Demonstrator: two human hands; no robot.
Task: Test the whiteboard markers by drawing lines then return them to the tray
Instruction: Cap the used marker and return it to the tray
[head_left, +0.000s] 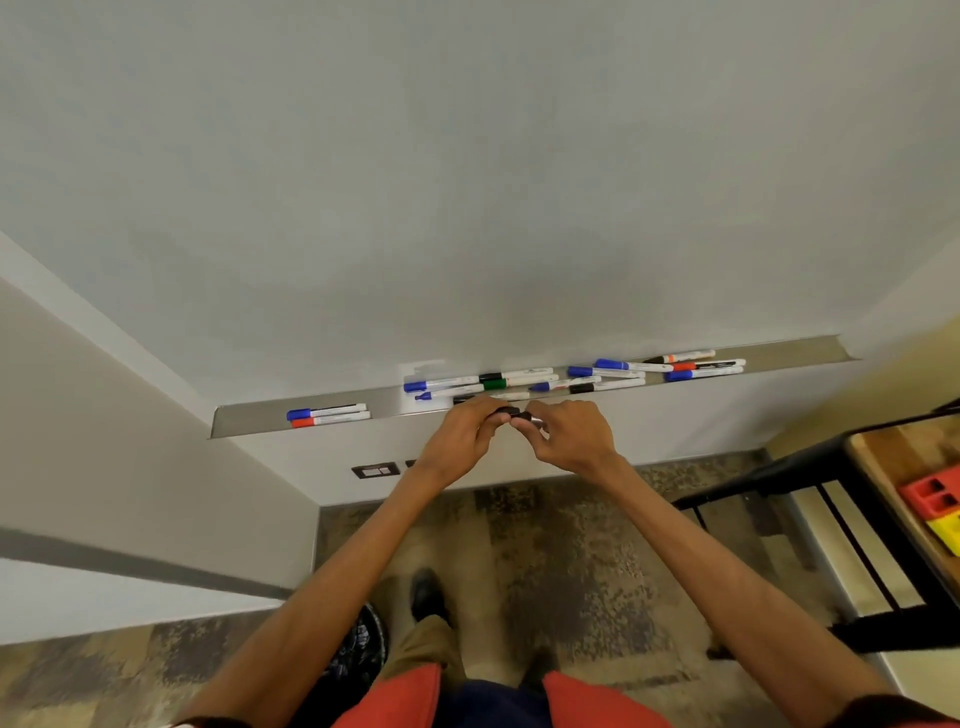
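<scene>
A black-capped marker (515, 413) is held between both hands just in front of the metal tray (249, 418). My left hand (462, 434) pinches its black cap end. My right hand (569, 436) grips its barrel, most of which is hidden in the fingers. The whiteboard (467, 182) above is blank. Several markers lie in the tray: a blue and a red one (327, 415) at the left, a green one (496, 383) with blue ones in the middle, and more blue, red and black ones (691, 366) at the right.
A black-framed wooden table (883, 467) stands at the right, with red and yellow blocks (935, 506) on it. A wall socket (375, 471) sits below the tray. A white wall runs along the left. Patterned carpet (561, 561) covers the floor by my feet.
</scene>
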